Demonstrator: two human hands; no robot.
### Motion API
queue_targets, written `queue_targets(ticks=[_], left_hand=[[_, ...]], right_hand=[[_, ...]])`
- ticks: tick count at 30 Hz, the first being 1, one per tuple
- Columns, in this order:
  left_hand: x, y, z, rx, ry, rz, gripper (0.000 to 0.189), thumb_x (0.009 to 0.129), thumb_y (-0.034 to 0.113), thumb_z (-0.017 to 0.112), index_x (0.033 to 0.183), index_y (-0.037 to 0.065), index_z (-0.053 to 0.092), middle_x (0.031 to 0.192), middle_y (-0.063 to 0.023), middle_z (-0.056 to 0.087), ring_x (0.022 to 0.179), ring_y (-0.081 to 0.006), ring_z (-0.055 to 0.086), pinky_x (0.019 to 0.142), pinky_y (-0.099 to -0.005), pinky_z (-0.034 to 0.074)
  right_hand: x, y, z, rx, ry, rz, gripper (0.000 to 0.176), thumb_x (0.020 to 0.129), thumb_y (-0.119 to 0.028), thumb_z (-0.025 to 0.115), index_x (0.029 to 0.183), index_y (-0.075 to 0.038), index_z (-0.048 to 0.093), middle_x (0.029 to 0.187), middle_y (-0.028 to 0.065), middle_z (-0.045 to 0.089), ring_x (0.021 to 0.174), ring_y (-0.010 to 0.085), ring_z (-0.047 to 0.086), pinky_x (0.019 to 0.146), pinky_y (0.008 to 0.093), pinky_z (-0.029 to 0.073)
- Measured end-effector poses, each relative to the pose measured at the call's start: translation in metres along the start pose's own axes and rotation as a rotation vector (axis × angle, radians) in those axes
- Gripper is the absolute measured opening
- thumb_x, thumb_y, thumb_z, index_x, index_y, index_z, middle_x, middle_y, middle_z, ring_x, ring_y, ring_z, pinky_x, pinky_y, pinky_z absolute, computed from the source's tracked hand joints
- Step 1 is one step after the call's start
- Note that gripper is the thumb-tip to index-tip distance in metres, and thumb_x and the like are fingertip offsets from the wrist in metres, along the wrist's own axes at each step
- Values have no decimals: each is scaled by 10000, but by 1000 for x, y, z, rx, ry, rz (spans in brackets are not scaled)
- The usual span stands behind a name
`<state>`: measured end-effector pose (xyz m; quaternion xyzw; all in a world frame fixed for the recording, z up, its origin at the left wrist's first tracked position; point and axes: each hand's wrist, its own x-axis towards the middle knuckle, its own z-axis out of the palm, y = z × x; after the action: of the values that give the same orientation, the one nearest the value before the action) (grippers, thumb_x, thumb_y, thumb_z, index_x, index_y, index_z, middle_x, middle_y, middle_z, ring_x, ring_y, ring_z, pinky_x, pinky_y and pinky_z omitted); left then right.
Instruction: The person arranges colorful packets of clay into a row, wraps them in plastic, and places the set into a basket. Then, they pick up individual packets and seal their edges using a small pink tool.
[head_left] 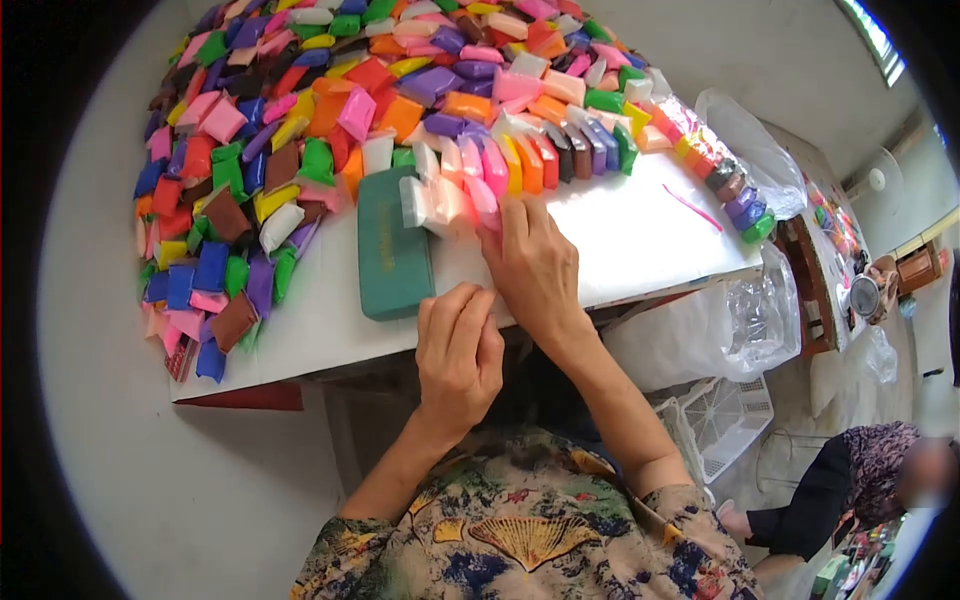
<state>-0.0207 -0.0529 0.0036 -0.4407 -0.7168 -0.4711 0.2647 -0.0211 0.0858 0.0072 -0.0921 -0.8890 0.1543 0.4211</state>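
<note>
A white table (pixel 640 240) carries a big heap of small coloured clay packets (pixel 300 110). A row of packets (pixel 520 165) in white, pink, yellow, orange, red, brown and green stands side by side along the heap's near edge. My right hand (pixel 535 265) reaches to the row's left end, its fingertips on a pink packet (pixel 487 195). My left hand (pixel 458 355) hovers just below it near the table's front edge, fingers curled in a pinch; whether it holds anything I cannot tell. A green flat case (pixel 392 245) lies left of both hands.
A second row of coloured packets (pixel 715 160) runs along the table's right edge, beside clear plastic bags (pixel 750 150). A thin pink strip (pixel 692 208) lies on the bare tabletop. White baskets (pixel 725 415) sit on the floor at right, where another person (pixel 850 480) crouches.
</note>
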Motion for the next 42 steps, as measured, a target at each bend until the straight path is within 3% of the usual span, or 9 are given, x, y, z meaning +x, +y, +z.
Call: queue_targets(ticks=[7, 20, 21, 26, 29, 32, 35, 38, 42], left_hand=[[-3, -7, -11, -51, -17, -24, 274, 778, -132, 631, 1041, -59, 656, 1020, -176, 628, 832, -329, 586, 737, -404, 489], [32, -4, -59, -26, 8, 82, 325, 723, -146, 630, 1030, -48, 669, 998, -171, 645, 814, -321, 607, 680, -376, 496], [38, -7, -65, 10, 23, 69, 224, 849, -111, 604, 1052, -37, 663, 994, -154, 660, 815, -280, 603, 730, -348, 496], [91, -42, -84, 202, 102, -87, 180, 883, -30, 626, 1061, -35, 651, 931, -159, 648, 826, -309, 616, 723, -356, 486], [134, -80, -78, 320, 20, -314, 265, 921, 162, 631, 1102, -29, 664, 933, -176, 662, 875, -318, 641, 774, -401, 508], [162, -132, -45, 736, 46, -118, 382, 914, 304, 629, 1099, -28, 669, 980, -195, 666, 973, -339, 644, 835, -456, 527], [181, -149, -26, 827, -181, -247, 385, 901, 296, 640, 1025, -68, 652, 1012, -213, 670, 975, -398, 640, 863, -482, 515], [180, -185, -14, 839, -145, -126, 351, 873, 281, 652, 995, -49, 641, 1015, -208, 649, 991, -401, 620, 878, -472, 507], [176, -128, -23, 575, -87, 29, 206, 852, 134, 657, 1005, -1, 630, 1001, -195, 627, 1001, -376, 604, 857, -471, 500]], right_hand=[[-3, 1, 0, -45, -6, -68, 438, 844, -25, 653, 1265, 9, 539, 1078, 172, 588, 914, 357, 648, 718, 431, 554], [6, 0, 3, -92, -73, -44, 351, 868, -41, 619, 1206, 40, 571, 1007, 172, 589, 872, 326, 631, 720, 404, 543], [6, 0, 3, -85, -64, -52, 356, 865, -42, 625, 1208, 37, 572, 1013, 170, 590, 875, 326, 632, 721, 406, 544], [0, 0, -12, 40, -65, 1, 422, 808, -25, 688, 1210, 27, 573, 1068, 190, 596, 962, 357, 638, 778, 419, 550], [-16, 7, -13, 120, -35, 73, 429, 817, -22, 695, 1226, 30, 574, 1076, 203, 599, 951, 371, 639, 787, 427, 544], [-22, 10, -17, 201, -18, 111, 401, 831, -4, 681, 1219, 34, 583, 1076, 201, 599, 909, 365, 642, 766, 418, 543], [-25, 12, -20, 244, 4, 93, 391, 827, 17, 675, 1209, 33, 591, 1073, 197, 601, 859, 345, 651, 740, 407, 545], [-24, 15, -21, 254, 69, 41, 394, 820, 42, 671, 1206, 32, 596, 1065, 193, 606, 817, 317, 659, 719, 394, 546], [-26, 15, -39, 364, 163, 144, 405, 811, 71, 660, 1209, 28, 598, 1067, 192, 616, 836, 287, 656, 716, 369, 542]])
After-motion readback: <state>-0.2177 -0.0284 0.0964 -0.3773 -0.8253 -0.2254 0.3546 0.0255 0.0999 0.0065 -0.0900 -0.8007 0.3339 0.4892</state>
